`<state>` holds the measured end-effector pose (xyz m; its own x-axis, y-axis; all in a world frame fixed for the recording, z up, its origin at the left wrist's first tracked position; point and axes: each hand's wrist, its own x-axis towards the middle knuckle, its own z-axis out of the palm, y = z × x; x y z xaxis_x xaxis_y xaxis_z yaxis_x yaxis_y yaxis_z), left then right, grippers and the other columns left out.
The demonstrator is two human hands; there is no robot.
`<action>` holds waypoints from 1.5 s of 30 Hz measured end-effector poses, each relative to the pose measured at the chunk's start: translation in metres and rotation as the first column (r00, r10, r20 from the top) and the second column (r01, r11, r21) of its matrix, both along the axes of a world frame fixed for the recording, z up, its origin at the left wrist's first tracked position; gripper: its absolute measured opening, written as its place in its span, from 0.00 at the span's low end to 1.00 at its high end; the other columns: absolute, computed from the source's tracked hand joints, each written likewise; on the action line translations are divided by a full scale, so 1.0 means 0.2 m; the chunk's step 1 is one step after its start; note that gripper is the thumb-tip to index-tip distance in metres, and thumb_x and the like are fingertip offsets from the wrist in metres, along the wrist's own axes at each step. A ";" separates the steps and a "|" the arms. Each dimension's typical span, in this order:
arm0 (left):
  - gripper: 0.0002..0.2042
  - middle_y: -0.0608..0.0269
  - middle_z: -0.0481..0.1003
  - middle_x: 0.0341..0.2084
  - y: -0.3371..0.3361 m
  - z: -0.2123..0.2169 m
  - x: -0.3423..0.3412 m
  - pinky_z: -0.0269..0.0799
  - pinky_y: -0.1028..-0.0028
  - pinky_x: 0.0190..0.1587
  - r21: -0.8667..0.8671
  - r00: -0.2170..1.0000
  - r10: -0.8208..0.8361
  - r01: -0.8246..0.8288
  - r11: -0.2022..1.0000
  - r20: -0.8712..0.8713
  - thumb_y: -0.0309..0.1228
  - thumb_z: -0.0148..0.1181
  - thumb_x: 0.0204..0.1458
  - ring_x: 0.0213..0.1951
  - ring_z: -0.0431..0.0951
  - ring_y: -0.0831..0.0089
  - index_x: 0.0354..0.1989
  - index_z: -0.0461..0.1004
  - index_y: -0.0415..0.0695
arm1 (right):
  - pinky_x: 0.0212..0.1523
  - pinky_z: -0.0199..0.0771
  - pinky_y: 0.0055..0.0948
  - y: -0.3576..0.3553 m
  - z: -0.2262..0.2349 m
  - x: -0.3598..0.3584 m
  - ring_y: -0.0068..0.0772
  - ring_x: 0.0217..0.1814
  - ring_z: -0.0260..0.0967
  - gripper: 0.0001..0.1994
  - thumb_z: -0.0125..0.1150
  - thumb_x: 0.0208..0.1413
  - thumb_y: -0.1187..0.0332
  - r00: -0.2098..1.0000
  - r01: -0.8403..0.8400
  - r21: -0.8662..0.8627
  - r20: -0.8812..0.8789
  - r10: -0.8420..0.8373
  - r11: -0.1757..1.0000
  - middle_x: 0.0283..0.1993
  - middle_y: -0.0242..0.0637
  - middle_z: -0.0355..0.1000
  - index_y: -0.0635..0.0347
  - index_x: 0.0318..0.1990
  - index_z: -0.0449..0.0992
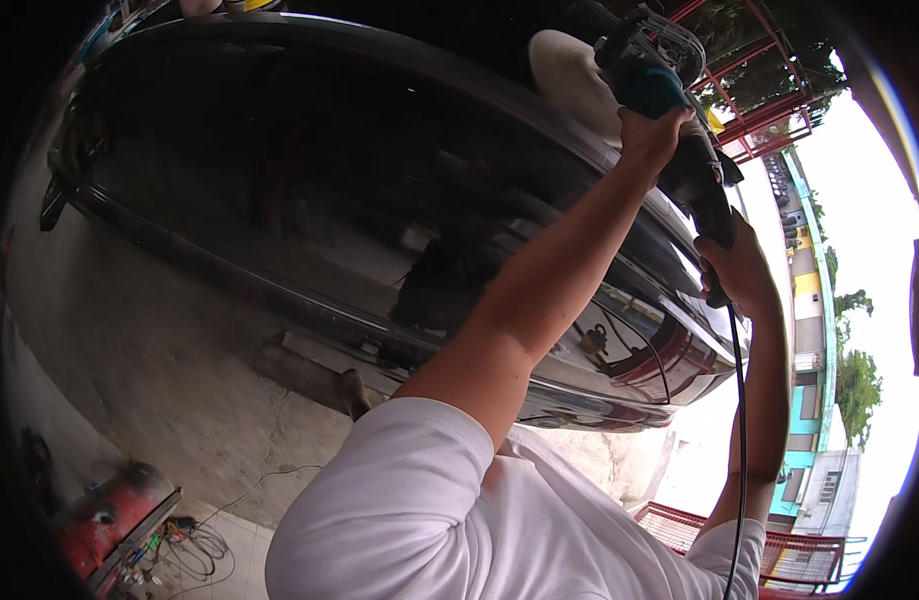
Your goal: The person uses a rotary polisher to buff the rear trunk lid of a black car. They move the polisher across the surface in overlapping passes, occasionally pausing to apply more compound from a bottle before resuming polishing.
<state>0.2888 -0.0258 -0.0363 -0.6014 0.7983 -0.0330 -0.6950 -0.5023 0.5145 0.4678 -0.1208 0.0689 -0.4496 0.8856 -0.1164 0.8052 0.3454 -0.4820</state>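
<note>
A power polisher (pixel 695 172) with a teal and black body and a large pale round pad (pixel 567 78) is held up at the upper right. My left hand (pixel 655 138) wraps round its front body, close behind the head. Farther back, my right hand (pixel 739 266) grips the black rear handle, and a black cord (pixel 742 420) hangs from there past my right forearm. The pad is at the upper edge of a glossy black car (pixel 279 200); whether it touches the paint I cannot tell. Both arms stretch away from my white shirt.
Below the car lies the concrete floor (pixel 179 310), with a long low block (pixel 304 368) near its side. Tangled cables (pixel 194 545) lie beside a red machine (pixel 114 515) at the lower left. Red metal railings (pixel 769 110) stand at the upper right, buildings beyond.
</note>
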 end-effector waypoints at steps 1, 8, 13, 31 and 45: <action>0.42 0.44 0.73 0.50 0.01 -0.01 -0.02 0.85 0.63 0.42 0.013 1.000 0.005 -0.005 1.000 0.000 0.40 0.77 0.48 0.44 0.83 0.59 0.63 0.57 0.29 | 0.18 0.75 0.34 0.00 0.00 -0.02 0.28 0.18 0.70 0.21 0.63 0.62 0.73 1.000 -0.007 0.003 0.021 0.007 1.000 0.27 0.37 0.69 0.67 0.59 0.64; 0.48 0.36 0.72 0.55 -0.09 0.00 -0.44 0.81 0.60 0.54 -0.054 0.999 0.044 -0.044 0.998 -0.010 0.42 0.78 0.46 0.53 0.81 0.50 0.66 0.53 0.26 | 0.18 0.75 0.33 0.01 -0.02 -0.36 0.27 0.19 0.69 0.19 0.64 0.62 0.73 0.988 -0.125 -0.047 -0.093 0.120 0.991 0.27 0.35 0.69 0.64 0.57 0.65; 0.51 0.34 0.72 0.56 -0.30 0.00 -1.05 0.82 0.58 0.51 -0.053 0.988 0.153 -0.155 0.987 -0.028 0.45 0.80 0.44 0.52 0.81 0.50 0.67 0.53 0.25 | 0.17 0.76 0.32 0.02 -0.02 -0.95 0.26 0.19 0.70 0.14 0.64 0.61 0.74 0.943 -0.326 -0.084 -0.097 0.318 0.942 0.27 0.35 0.69 0.63 0.51 0.66; 0.37 0.49 0.79 0.46 -0.25 0.00 -1.37 0.84 0.57 0.41 -0.111 0.993 0.107 -0.112 0.987 -0.053 0.47 0.76 0.48 0.39 0.86 0.60 0.60 0.70 0.34 | 0.20 0.78 0.33 0.11 0.03 -1.21 0.26 0.20 0.70 0.17 0.65 0.62 0.72 0.933 -0.361 -0.102 -0.043 0.358 0.927 0.27 0.34 0.70 0.60 0.55 0.67; 0.34 0.51 0.77 0.45 0.27 -0.09 0.29 0.83 0.64 0.43 -0.083 0.988 0.072 -0.084 0.993 -0.137 0.39 0.75 0.49 0.41 0.84 0.64 0.58 0.67 0.31 | 0.19 0.74 0.32 0.32 -0.08 0.36 0.27 0.19 0.73 0.18 0.61 0.64 0.73 0.995 -0.101 -0.040 -0.012 0.101 0.994 0.24 0.37 0.72 0.67 0.58 0.65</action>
<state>0.3476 0.0285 -0.0536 -0.6653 0.7464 -0.0163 -0.5776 -0.5008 0.6446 0.5408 -0.0571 0.0526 -0.5380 0.8301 -0.1466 0.7624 0.4049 -0.5048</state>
